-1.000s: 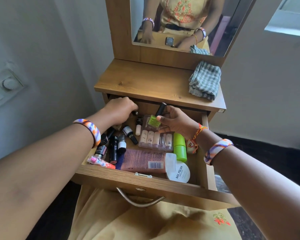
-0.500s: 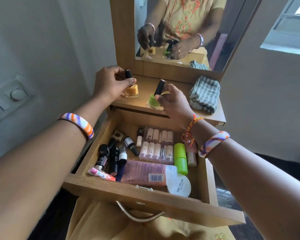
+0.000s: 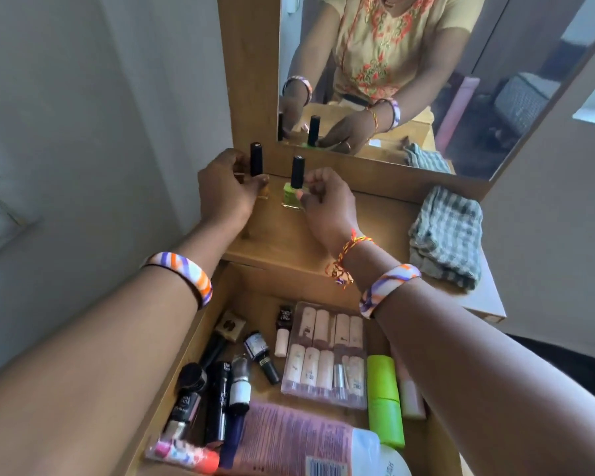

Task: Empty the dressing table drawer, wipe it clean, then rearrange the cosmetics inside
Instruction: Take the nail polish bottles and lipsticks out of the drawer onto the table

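Note:
The open wooden drawer (image 3: 251, 290) below me holds several cosmetics: a clear case of beige tubes (image 3: 327, 355), a green tube (image 3: 383, 396), a pink tube (image 3: 289, 441), dark bottles and mascaras. On the dressing table top (image 3: 289, 235) near the mirror, my left hand (image 3: 225, 190) grips an orange nail polish bottle with a black cap (image 3: 256, 159). My right hand (image 3: 323, 201) pinches a green nail polish bottle (image 3: 290, 195), which stands upright on the top. Both bottles rest on the wood.
A folded grey checked cloth (image 3: 447, 235) lies at the right of the table top. The mirror (image 3: 392, 63) rises behind the bottles. A wall with a switch plate (image 3: 0, 218) is at the left.
Both hands lifted the two nail polish bottles out of the drawer and carried them up and back to the table top, where they now stand near the mirror.

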### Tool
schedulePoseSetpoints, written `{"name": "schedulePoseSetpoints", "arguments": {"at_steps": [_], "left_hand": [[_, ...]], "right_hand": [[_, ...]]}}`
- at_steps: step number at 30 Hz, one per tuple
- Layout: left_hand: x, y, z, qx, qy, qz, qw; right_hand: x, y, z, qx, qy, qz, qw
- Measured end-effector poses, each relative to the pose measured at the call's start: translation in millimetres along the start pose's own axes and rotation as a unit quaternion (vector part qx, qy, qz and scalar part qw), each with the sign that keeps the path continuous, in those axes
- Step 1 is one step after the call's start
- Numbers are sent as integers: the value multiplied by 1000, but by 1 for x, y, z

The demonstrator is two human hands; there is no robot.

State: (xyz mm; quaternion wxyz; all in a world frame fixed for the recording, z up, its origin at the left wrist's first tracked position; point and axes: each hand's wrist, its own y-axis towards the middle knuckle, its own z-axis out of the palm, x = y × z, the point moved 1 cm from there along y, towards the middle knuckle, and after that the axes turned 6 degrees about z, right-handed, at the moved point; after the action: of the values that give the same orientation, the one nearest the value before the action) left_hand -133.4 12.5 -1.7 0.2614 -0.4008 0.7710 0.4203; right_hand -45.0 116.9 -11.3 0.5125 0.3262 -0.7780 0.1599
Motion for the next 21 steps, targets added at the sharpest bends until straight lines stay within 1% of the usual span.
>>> {"name": "schedulePoseSetpoints", "arguments": {"at_steps": [6, 16, 21], "left_hand": [[13, 15, 16, -7, 4, -34, 999], [19, 25, 25, -15, -15, -45, 999], [18, 29, 27, -32, -25, -53, 998]], "right_hand": [[-1, 20, 13, 11, 22, 12, 1000], [5, 36, 26, -38, 73, 59, 995], [5, 39, 26, -69, 46, 70, 994]]}}
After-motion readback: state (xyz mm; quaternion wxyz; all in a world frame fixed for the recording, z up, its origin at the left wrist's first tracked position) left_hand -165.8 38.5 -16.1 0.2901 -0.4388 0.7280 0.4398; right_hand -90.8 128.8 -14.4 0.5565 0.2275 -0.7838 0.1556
